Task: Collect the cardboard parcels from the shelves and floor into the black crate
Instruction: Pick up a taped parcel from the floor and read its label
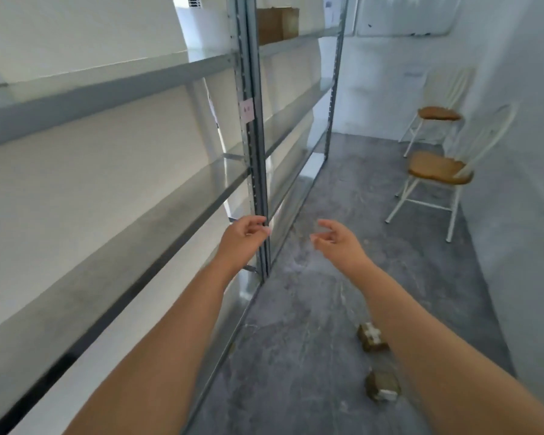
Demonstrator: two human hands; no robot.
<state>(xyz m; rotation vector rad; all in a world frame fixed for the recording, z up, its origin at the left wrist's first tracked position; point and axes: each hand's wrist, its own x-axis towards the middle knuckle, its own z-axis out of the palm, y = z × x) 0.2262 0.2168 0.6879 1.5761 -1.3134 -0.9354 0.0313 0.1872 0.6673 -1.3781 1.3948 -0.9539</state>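
The chief risk, as I judge it, is underfoot; two small cardboard parcels lie on the grey floor [311, 309] close to the person's path, the nearer parcel [382, 387] and the farther parcel [371, 337], both partly hidden beneath the right forearm, so a step forward could kick or crush them, or they could simply be passed over; a second risk is the steel upright [255, 152] of the shelving, which stands just beside the left hand [244, 235] and could catch the knuckles on a reach; the black crate is not in view, so anything picked up now has no visible place to go. Neither hand holds anything; the left fingers [258, 221] are loosely curled with gaps between them, and the right hand [339, 243] shows its fingers [327, 224] spread and relaxed. The large cardboard box [277, 25] sits on the upper shelf [296, 42] well above and beyond both hands; the floor parcels lie well below and behind the fingertips, nearer the elbow; the blur makes it hard to tell whether their pale patches are labels or tape. Two wooden-seated chairs [437, 171] stand by the right wall.
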